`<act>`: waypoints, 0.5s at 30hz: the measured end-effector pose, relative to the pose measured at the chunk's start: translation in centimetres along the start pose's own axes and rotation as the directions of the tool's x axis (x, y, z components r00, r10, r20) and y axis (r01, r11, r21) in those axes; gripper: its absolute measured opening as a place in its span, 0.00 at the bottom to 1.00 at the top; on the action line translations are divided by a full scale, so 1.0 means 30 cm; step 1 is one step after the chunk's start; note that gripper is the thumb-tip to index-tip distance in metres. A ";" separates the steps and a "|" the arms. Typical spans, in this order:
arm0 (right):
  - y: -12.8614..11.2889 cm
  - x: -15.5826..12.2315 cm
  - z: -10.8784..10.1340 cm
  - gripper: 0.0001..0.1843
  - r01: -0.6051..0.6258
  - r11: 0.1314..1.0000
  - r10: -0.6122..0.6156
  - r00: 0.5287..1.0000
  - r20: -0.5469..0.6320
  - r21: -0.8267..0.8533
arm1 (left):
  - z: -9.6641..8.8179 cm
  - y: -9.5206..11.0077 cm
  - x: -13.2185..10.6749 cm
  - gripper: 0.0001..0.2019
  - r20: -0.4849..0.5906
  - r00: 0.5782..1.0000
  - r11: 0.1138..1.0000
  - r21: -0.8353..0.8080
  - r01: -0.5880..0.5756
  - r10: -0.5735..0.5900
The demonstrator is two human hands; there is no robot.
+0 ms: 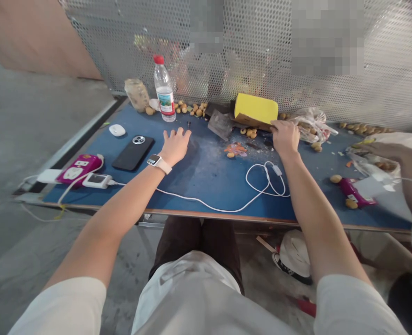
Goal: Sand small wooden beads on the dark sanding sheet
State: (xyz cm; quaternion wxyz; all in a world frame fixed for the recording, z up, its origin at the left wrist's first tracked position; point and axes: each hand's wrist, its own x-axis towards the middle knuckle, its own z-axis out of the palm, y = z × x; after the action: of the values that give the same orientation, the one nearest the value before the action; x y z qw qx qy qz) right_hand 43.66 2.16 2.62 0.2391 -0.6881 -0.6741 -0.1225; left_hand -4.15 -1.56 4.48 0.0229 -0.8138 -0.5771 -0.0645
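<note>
My left hand [176, 146] hovers over or rests on the blue tabletop, its fingers spread and nothing in them; I cannot tell whether it touches. A small dark bit [189, 123] lies just beyond its fingertips. My right hand [286, 136] has its fingers on the right corner of an open cardboard box with a yellow panel [256, 108]; the thumb's grip is partly hidden. Left of the box sits a clear plastic container [220, 124]. Small round tan fruits [251, 133] and orange-pink scraps [235, 149] lie in front of it.
Near my left arm are a black phone [133, 152], a white earbud case [117, 130], a pink power strip [79, 170] and a water bottle [165, 93]. A white cable [206, 203] crosses the table [206, 177]. Another person's arm [390, 151] reaches in at right beside plastic bags [312, 124].
</note>
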 end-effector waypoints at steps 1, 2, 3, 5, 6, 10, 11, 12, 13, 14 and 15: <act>-0.001 0.001 0.002 0.31 0.009 1.000 -0.009 1.000 -0.007 0.011 | 0.004 -0.002 0.002 0.34 -0.005 1.000 1.000 0.000 -0.002 0.002; -0.003 -0.002 0.001 0.33 0.020 1.000 -0.020 1.000 -0.017 0.014 | 0.007 -0.004 0.003 0.34 -0.008 1.000 1.000 0.001 -0.004 0.004; -0.004 -0.007 -0.004 0.37 0.035 0.999 -0.035 0.999 -0.030 0.011 | 0.010 -0.006 0.004 0.34 -0.011 1.000 1.000 0.003 -0.005 0.005; -0.010 -0.024 -0.023 0.44 0.077 0.997 -0.076 0.995 -0.060 0.005 | 0.016 -0.008 0.007 0.34 -0.015 1.000 1.000 0.007 -0.006 0.006; -0.015 -0.034 -0.034 0.45 0.104 0.994 -0.103 0.992 -0.073 0.012 | 0.018 -0.009 0.007 0.34 -0.018 1.000 1.000 0.008 -0.008 0.008; -0.060 -0.068 -0.060 0.38 0.254 0.961 -0.242 0.964 -0.110 0.113 | 0.022 -0.013 0.009 0.32 -0.038 0.999 1.000 0.003 0.024 -0.024; -0.077 -0.073 -0.058 0.35 0.297 0.944 -0.281 0.952 -0.123 0.145 | 0.021 -0.014 0.009 0.31 -0.041 0.998 0.999 0.000 0.049 -0.049; -0.096 -0.076 -0.053 0.31 0.341 0.923 -0.319 0.937 -0.139 0.177 | 0.018 -0.014 0.009 0.30 -0.039 0.996 0.997 -0.005 0.076 -0.076; -0.116 -0.078 -0.046 0.28 0.385 0.900 -0.358 0.920 -0.159 0.204 | 0.014 -0.015 0.008 0.30 -0.030 0.994 0.995 -0.009 0.101 -0.101; -0.136 -0.080 -0.037 0.25 0.427 0.875 -0.393 0.902 -0.180 0.228 | 0.008 -0.016 0.007 0.29 -0.015 0.993 0.993 -0.013 0.118 -0.118; -0.156 -0.081 -0.028 0.23 0.464 0.851 -0.425 0.884 -0.197 0.247 | 0.002 -0.015 0.005 0.29 0.001 0.992 0.992 -0.017 0.127 -0.127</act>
State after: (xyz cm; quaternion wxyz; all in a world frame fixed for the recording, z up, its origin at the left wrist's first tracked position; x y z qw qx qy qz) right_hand 39.04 -0.49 2.92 0.3463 -0.4612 -0.8078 -0.1218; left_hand -4.53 -1.27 4.42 0.0118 -0.7756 -0.6272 -0.0708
